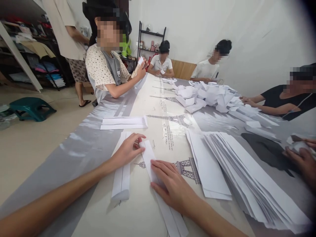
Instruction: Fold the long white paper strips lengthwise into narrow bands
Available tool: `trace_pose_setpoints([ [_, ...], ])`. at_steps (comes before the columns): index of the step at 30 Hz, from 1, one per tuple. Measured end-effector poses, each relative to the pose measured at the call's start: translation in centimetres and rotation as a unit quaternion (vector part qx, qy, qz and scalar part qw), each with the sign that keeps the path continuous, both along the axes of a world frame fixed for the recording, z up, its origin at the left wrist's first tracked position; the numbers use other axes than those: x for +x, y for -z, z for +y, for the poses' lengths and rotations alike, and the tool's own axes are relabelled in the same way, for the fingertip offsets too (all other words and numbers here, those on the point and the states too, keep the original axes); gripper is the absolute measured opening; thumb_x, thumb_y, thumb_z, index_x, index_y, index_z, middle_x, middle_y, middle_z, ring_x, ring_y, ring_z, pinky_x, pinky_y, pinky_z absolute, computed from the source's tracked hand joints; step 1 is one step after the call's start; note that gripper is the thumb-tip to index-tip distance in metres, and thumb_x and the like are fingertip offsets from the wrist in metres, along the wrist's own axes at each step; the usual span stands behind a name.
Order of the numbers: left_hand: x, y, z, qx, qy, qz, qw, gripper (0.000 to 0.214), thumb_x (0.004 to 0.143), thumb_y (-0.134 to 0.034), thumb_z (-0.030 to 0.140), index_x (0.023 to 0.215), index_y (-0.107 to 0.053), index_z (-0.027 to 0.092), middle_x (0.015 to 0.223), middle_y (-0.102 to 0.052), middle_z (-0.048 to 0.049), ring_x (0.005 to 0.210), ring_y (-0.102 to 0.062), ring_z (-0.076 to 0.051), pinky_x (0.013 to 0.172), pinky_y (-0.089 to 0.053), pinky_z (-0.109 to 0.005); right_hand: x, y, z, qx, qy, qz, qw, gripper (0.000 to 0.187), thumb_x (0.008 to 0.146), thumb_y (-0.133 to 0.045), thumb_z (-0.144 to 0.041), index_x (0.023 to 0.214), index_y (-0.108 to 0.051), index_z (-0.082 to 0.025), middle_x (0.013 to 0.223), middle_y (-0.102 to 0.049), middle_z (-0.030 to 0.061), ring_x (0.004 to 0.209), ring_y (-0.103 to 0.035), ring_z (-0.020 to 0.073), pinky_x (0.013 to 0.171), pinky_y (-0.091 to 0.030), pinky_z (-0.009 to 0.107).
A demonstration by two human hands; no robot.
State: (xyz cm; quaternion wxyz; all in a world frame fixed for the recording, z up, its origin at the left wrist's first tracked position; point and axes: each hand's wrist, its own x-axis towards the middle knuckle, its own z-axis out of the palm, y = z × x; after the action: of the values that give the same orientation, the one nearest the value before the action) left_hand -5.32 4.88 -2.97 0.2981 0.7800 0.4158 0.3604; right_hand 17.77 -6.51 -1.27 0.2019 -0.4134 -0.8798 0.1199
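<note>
A long folded white paper strip (148, 154) lies on the table in front of me. My left hand (128, 149) rests near its far end, fingers curled and pinching the paper's top edge. My right hand (172, 187) lies flat on the strip's middle, fingers stretched out and pressing it down. A second folded strip (121, 179) lies just left of it, under my left wrist. A fanned stack of white sheets (237, 174) sits to the right of my right hand.
Two folded strips (123, 122) lie further up the table (81, 144). A heap of folded papers (209, 97) sits mid-table. Several other people sit around the table handling paper; another person's hand (302, 161) is at the right edge. A green stool (31, 107) stands on the floor at left.
</note>
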Motion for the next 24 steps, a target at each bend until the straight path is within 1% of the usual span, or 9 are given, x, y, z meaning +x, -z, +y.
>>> trace_pose_setpoints([
  [2, 0.0, -0.5, -0.2, 0.028, -0.006, 0.016, 0.999, 0.033, 0.093, -0.060, 0.026, 0.126, -0.055, 0.025, 0.115, -0.057, -0.0056, 0.095, -0.066, -0.019, 0.080, -0.060, -0.034, -0.3, -0.1, -0.2, -0.006, 0.004, -0.001, 1.000, 0.042, 0.099, -0.058, -0.025, 0.140, -0.054, -0.016, 0.148, -0.055, 0.0138, 0.137, -0.049, 0.0307, 0.111, -0.046, 0.051],
  [6, -2.0, -1.5, -1.4, 0.170, 0.002, 0.157, 0.973, 0.029, 0.103, -0.048, 0.027, 0.131, -0.055, 0.022, 0.136, -0.055, -0.0113, 0.126, -0.058, -0.027, 0.107, -0.050, -0.046, -0.2, -0.9, -0.4, -0.046, 0.000, -0.011, 0.999, 0.048, 0.102, -0.055, -0.041, 0.144, -0.051, -0.018, 0.153, -0.051, 0.0133, 0.138, -0.047, 0.0314, 0.113, -0.041, 0.053],
  [8, -3.6, -1.6, -2.3, 0.190, 0.042, 0.222, 0.955, 0.034, 0.106, -0.047, 0.034, 0.136, -0.054, 0.022, 0.141, -0.057, -0.0113, 0.132, -0.054, -0.028, 0.112, -0.045, -0.046, -0.1, -1.3, -0.2, -0.058, -0.009, -0.020, 0.998, 0.050, 0.103, -0.052, -0.042, 0.148, -0.047, -0.020, 0.155, -0.049, 0.0119, 0.138, -0.047, 0.0307, 0.114, -0.039, 0.054],
  [11, -4.8, -1.0, -3.3, 0.186, 0.039, 0.262, 0.946, 0.049, 0.108, -0.042, 0.039, 0.153, -0.036, 0.020, 0.160, -0.040, -0.0137, 0.144, -0.045, -0.028, 0.115, -0.044, -0.043, -0.2, -1.4, 0.2, -0.050, -0.019, -0.038, 0.998, 0.053, 0.102, -0.053, -0.043, 0.149, -0.046, -0.018, 0.156, -0.047, 0.0119, 0.137, -0.046, 0.0312, 0.113, -0.039, 0.055],
  [13, -4.2, -0.6, -3.7, 0.181, 0.047, 0.270, 0.945, 0.053, 0.109, -0.038, 0.036, 0.158, -0.028, 0.018, 0.165, -0.030, -0.0148, 0.145, -0.043, -0.027, 0.115, -0.045, -0.039, -0.4, -1.1, 0.6, -0.040, -0.022, -0.046, 0.998, 0.055, 0.101, -0.056, -0.043, 0.148, -0.047, -0.017, 0.156, -0.047, 0.0121, 0.137, -0.046, 0.0314, 0.112, -0.040, 0.054],
  [14, -3.6, -0.4, -3.8, 0.188, 0.059, 0.271, 0.942, 0.052, 0.110, -0.038, 0.035, 0.157, -0.029, 0.016, 0.165, -0.030, -0.0154, 0.147, -0.041, -0.027, 0.116, -0.044, -0.039, -0.5, -1.0, 0.7, -0.036, -0.023, -0.047, 0.998, 0.056, 0.100, -0.058, -0.043, 0.148, -0.047, -0.017, 0.156, -0.048, 0.0118, 0.137, -0.046, 0.0311, 0.112, -0.040, 0.053],
  [16, -2.2, -0.1, -3.8, 0.215, 0.088, 0.274, 0.933, 0.050, 0.109, -0.038, 0.032, 0.154, -0.035, 0.011, 0.163, -0.034, -0.0179, 0.149, -0.037, -0.028, 0.119, -0.041, -0.041, -0.7, -0.8, 0.8, -0.026, -0.024, -0.047, 0.998, 0.058, 0.099, -0.060, -0.041, 0.149, -0.045, -0.017, 0.155, -0.048, 0.0114, 0.136, -0.046, 0.0304, 0.113, -0.040, 0.051],
  [19, -0.4, 0.2, -3.9, 0.243, 0.093, 0.278, 0.925, 0.046, 0.109, -0.034, 0.028, 0.149, -0.041, 0.005, 0.161, -0.036, -0.0216, 0.151, -0.034, -0.030, 0.119, -0.041, -0.042, -0.7, -0.5, 0.9, -0.008, -0.018, -0.054, 0.998, 0.058, 0.100, -0.058, -0.038, 0.152, -0.042, -0.018, 0.156, -0.047, 0.0120, 0.135, -0.048, 0.0305, 0.112, -0.042, 0.052],
  [24, 0.0, 0.4, -4.4, 0.252, 0.071, 0.277, 0.924, 0.047, 0.109, -0.036, 0.029, 0.149, -0.042, 0.005, 0.155, -0.045, -0.0209, 0.148, -0.038, -0.030, 0.117, -0.043, -0.044, -0.1, 0.2, 1.6, 0.023, 0.010, -0.083, 0.996, 0.054, 0.103, -0.052, -0.038, 0.150, -0.043, -0.015, 0.156, -0.047, 0.0140, 0.141, -0.045, 0.0326, 0.114, -0.041, 0.057],
])
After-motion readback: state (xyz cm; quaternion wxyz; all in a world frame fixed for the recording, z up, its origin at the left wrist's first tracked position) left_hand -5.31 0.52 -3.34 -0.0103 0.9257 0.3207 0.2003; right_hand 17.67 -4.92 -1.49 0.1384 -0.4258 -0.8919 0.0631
